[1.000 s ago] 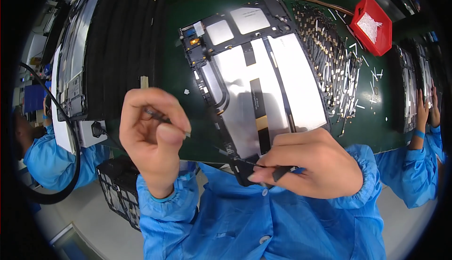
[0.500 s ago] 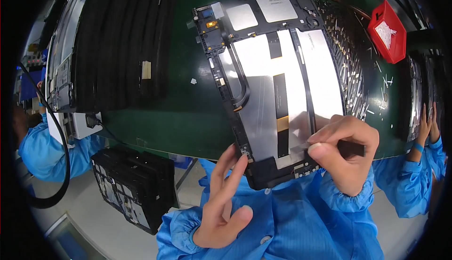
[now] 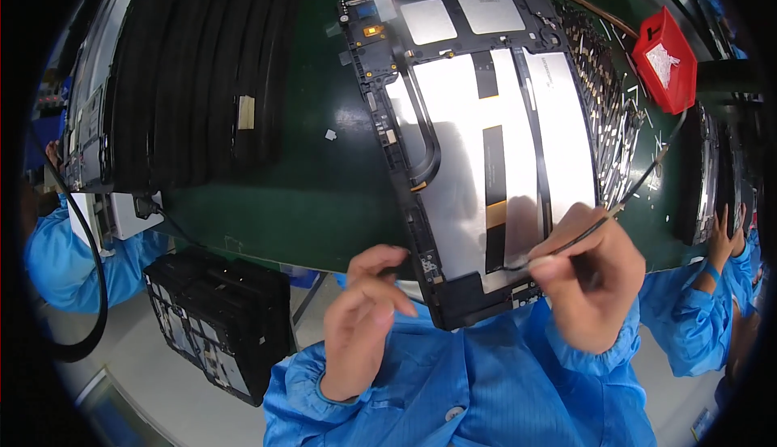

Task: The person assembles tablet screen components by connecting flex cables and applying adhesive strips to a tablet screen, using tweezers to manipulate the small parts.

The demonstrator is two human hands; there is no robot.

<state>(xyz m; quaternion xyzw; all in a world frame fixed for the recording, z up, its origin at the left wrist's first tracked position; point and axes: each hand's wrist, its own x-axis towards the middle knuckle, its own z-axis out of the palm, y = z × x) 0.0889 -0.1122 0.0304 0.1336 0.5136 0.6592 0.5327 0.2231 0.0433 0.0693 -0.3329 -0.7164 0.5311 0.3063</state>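
An opened tablet [image 3: 526,147] with a black frame and silver battery panels lies at a slant before me, its near end over the table edge. A thin dark cable [image 3: 647,173] is pinched between thumb and finger of my right hand [image 3: 595,285]. One end of it lies over the tablet's near end; the rest runs up to the far right. By the tablet's near left edge is my left hand [image 3: 356,321], fingers bent and apart, slightly blurred. I see nothing in it, and cannot tell whether it touches the frame.
Many thin strips [image 3: 619,135] lie right of the tablet, below a red bin [image 3: 676,66] holding small white pieces. Black frames stand in a row [image 3: 194,74] at left; another stack [image 3: 218,325] sits below the table edge. Co-workers' hands [image 3: 724,232] show at right.
A thin dark cable now shows in my right hand, which stays near the tablet's near end. My left hand has moved slightly left and its fingers have bent. The view has shifted slightly.
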